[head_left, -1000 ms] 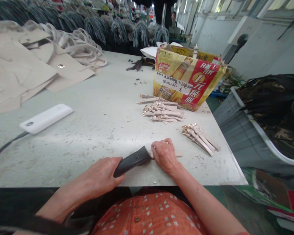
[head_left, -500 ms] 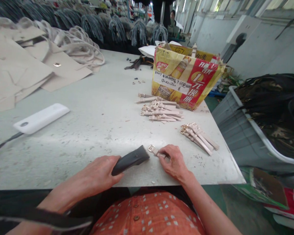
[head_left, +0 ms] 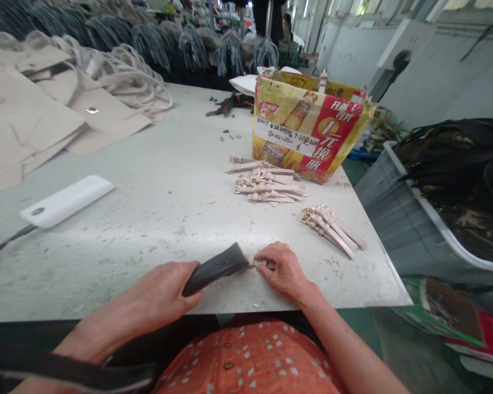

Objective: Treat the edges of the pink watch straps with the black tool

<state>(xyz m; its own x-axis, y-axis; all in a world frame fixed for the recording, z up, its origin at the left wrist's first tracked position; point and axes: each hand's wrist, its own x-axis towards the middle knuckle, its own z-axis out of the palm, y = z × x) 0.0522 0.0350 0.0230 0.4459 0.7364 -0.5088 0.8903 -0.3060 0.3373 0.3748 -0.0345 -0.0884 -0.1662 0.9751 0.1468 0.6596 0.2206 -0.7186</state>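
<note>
Pale pink watch strap [head_left: 259, 263] lies on the grey-white worktop [head_left: 148, 219] at the near edge, its far end meeting the tip of a black wedge-shaped tool [head_left: 216, 269]. The left hand [head_left: 160, 290] is closed around that tool, while the right hand [head_left: 281, 272] presses down with curled fingers; whether they pinch the strap is hard to tell. A slip of the tool could scuff the pale surface, and grit on the worktop could mark it if dragged. Too little pressure might let the strap shift.
</note>
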